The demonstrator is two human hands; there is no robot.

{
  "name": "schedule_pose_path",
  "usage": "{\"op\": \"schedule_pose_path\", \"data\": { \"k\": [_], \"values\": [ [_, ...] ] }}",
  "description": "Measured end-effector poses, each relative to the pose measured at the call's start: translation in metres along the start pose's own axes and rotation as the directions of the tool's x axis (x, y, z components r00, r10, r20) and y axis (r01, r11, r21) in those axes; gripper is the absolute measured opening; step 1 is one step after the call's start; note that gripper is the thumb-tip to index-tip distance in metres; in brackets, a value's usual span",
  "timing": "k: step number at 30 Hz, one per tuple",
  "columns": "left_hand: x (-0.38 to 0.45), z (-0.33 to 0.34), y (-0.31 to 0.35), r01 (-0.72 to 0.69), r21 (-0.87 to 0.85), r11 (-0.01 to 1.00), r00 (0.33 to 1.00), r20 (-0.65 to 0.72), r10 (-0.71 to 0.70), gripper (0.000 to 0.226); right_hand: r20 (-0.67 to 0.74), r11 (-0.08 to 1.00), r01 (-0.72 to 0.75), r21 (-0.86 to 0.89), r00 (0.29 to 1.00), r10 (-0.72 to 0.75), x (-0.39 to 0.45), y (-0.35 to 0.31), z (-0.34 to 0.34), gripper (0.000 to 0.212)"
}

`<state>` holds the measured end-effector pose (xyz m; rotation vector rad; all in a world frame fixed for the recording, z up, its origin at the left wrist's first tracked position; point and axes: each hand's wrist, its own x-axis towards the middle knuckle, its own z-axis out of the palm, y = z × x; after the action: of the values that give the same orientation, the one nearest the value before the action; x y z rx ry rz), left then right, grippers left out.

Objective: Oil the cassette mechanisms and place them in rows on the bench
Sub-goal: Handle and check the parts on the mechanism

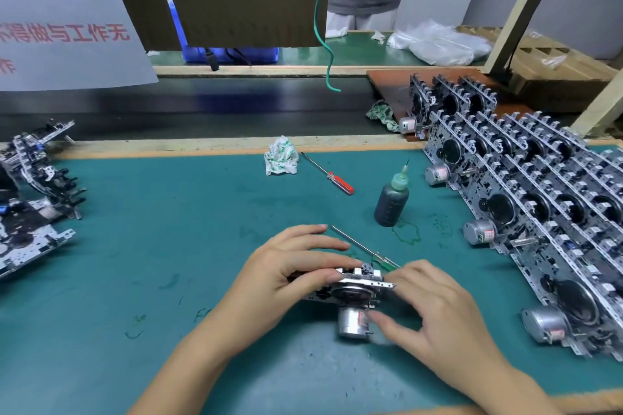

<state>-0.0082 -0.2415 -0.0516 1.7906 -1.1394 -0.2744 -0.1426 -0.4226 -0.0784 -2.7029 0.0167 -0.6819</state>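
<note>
Both hands meet on 1 cassette mechanism (350, 293) near the front middle of the bench (168, 246). The left hand (296, 266) grips its left end, fingers curled over the top plate. The right hand (428, 307) holds the right end, its thumb against the silver motor can underneath; those fingertips are blurred, so how tightly they close is hard to judge. A green-handled screwdriver (367, 249) lies just behind the mechanism, its handle partly hidden by it.

Open green mat stretches left of the hands and toward the front edge. Behind, a dark oil bottle (391, 202) stands upright, with a red-handled screwdriver (330, 175) and a crumpled rag (281, 156) near the back edge.

Rows of finished mechanisms (539, 199) fill the right side, cut off at the frame's right edge. A pile of mechanisms (33, 199) at the left edge is also cropped.
</note>
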Motion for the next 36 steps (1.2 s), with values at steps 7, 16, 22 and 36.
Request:
{"op": "schedule_pose_path", "data": {
  "k": [7, 16, 22, 36],
  "values": [
    [0.000, 0.000, -0.001, -0.007, 0.010, 1.000, 1.000, -0.007, 0.007, 0.027, 0.064, 0.999, -0.026, -0.044, 0.998, 0.029, 0.013, -0.003, -0.006, 0.043],
    [-0.002, 0.001, -0.002, -0.004, 0.046, 0.999, 1.000, -0.016, 0.005, 0.026, 0.176, 0.707, -0.311, 0.635, 0.950, 0.259, 0.024, -0.021, 0.005, 0.035],
    [-0.006, 0.001, -0.004, -0.025, -0.024, 0.999, 0.999, -0.028, 0.025, 0.026, 0.187, 0.757, -0.281, 0.589, 0.959, 0.211, 0.033, -0.017, 0.000, 0.037],
    [0.000, 0.001, -0.002, -0.028, 0.039, 0.999, 0.999, -0.030, 0.029, 0.026, -0.079, 0.990, 0.011, -0.139, 0.997, -0.022, 0.008, -0.008, -0.001, 0.037]
  ]
}}
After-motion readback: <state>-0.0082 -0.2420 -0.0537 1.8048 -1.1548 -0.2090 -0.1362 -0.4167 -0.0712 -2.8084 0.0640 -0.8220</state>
